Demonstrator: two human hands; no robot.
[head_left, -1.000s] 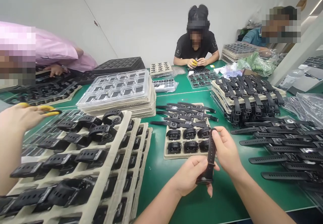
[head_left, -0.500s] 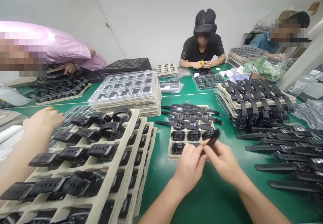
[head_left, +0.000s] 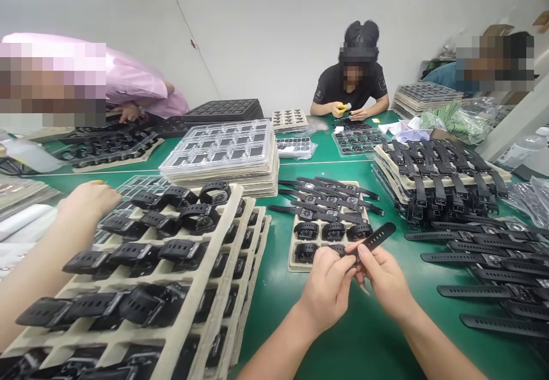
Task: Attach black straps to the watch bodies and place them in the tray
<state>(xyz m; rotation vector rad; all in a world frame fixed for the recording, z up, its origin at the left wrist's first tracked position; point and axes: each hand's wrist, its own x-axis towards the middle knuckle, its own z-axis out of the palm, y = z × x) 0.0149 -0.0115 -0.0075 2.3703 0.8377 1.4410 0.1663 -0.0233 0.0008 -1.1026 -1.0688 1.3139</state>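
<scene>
Both my hands meet in front of a beige tray point(head_left: 300, 267) of black watches. My left hand point(head_left: 328, 288) pinches the lower end of a black watch strap point(head_left: 377, 236). My right hand point(head_left: 383, 277) grips the same strap from the other side, its perforated end pointing up to the right. Fingers hide whatever joins the strap at its lower end. In the tray's nearer rows, watches point(head_left: 333, 231) sit with curled straps; farther back, watches lie flat with straps stretched sideways.
Stacked trays of watches point(head_left: 171, 306) rise at left, beside another person's arm point(head_left: 55, 254). Clear plastic trays point(head_left: 218, 146) stand behind. Watches with long straps point(head_left: 476, 292) and a tray stack point(head_left: 429, 168) occupy the right. A person point(head_left: 351, 83) sits opposite.
The strap has turned, and its perforated end now points farther right. My hands stay together around its lower part. The whole view has shifted slightly.
</scene>
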